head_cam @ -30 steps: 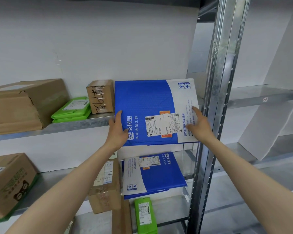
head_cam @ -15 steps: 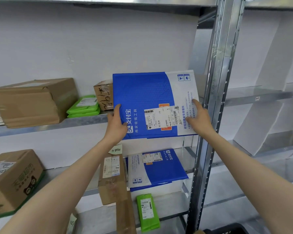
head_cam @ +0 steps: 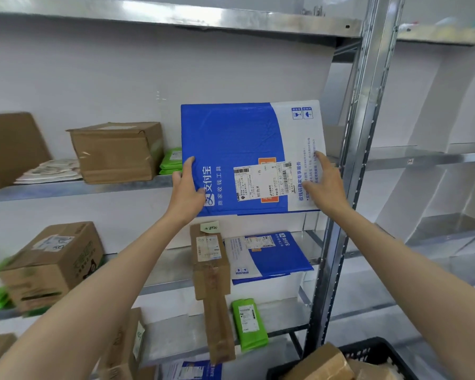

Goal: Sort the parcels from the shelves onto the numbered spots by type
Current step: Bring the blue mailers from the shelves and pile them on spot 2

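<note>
A large blue and white padded envelope (head_cam: 239, 144) with a shipping label is held upright in front of the upper shelf (head_cam: 74, 189). My left hand (head_cam: 185, 192) grips its left edge, thumb across the front. My right hand (head_cam: 322, 186) touches the white right side with fingers stretched out over the print. A second blue and white envelope (head_cam: 269, 256) lies flat on the shelf below.
Brown boxes (head_cam: 118, 150) and green pouches (head_cam: 172, 161) sit on the upper shelf. More boxes (head_cam: 52, 264), a narrow carton (head_cam: 210, 259) and a green pouch (head_cam: 248, 323) fill the lower shelves. A steel upright (head_cam: 348, 171) stands at the right. A black crate (head_cam: 379, 352) holds brown parcels.
The blue envelope has come up and off the shelf toward me, held by both hands. The view has widened and shifted left, hiding the small handwritten box behind the envelope.
</note>
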